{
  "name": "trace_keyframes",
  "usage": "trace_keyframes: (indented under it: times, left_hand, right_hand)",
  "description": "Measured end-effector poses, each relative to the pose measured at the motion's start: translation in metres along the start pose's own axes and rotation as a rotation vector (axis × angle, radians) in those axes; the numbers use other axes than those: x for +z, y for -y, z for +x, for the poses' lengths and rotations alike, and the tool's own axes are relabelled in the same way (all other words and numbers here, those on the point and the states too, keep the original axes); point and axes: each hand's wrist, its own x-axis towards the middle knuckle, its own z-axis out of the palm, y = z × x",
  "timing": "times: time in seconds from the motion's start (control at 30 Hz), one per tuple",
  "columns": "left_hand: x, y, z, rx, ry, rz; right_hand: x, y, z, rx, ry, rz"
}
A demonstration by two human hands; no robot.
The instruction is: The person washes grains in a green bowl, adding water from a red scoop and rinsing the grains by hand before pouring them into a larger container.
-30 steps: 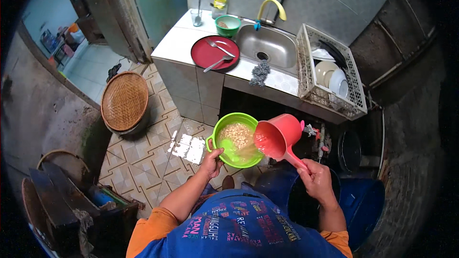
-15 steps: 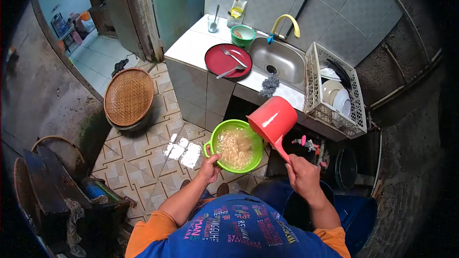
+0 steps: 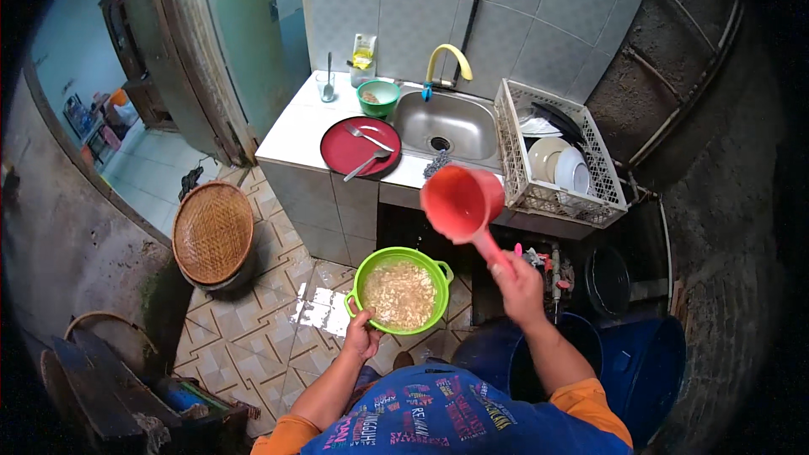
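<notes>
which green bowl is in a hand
The lime-green bowl, gripped at its edge by the left hand; the darker green bowl sits on the counter.

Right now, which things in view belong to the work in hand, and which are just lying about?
In use:
- lime-green basin, held by the left hand
- pale pieces in it
- red dipper, held by the right hand

Apparently just lying about:
- dark red plate with fork and spoon
- green bowl
- dish crate
- woven tray

Left grip [image 3: 362, 337] curls low; right grip [image 3: 519, 288] clenches higher.
</notes>
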Motion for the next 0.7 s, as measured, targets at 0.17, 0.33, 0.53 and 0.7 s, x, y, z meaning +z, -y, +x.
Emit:
trace_keyframes:
  times: [0.17,0.33,0.53,0.7]
  left_hand:
    - [0.011,-0.006,-0.011,-0.024,0.003,-0.025]
    - [0.006,-0.015,-0.025,0.065,-0.01,0.01]
    - [0.012,-0.026,-0.041,0.12,-0.046,-0.027]
    - [0.023,-0.032,-0.055,0.157,0.027,-0.072]
  right_hand:
    - [-0.004,-0.026,0.052,0.356,-0.177,0.736]
    - [0.005,-0.058,0.087,0.428,-0.222,1.014]
    - [0.017,-0.098,0.122,0.432,-0.255,1.103]
    - [0.021,-0.118,0.144,0.441,-0.189,1.026]
